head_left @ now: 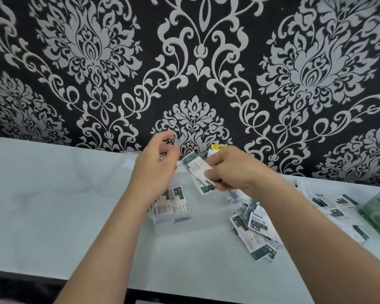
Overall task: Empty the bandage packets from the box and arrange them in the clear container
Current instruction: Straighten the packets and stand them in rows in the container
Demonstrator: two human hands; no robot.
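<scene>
Pale table (53,194) below; right hand (233,170) fingers pinch bandage packets (198,172); left hand (156,163) fingers loosely spread, empty.

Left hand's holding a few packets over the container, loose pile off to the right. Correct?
Wrong hand. In the head view the right hand holds the packets over the container; the left hand holds none. The loose pile does lie to the right.

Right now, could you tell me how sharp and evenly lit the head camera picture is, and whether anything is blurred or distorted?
Head view: light is soft and even, with no hard shadows on the table. The left hand is smeared by motion blur at the fingers; the right hand and its held packets are sharper. The clear container is hard to trace. Wide-angle bending shows in the table's sloping far edge.
</scene>
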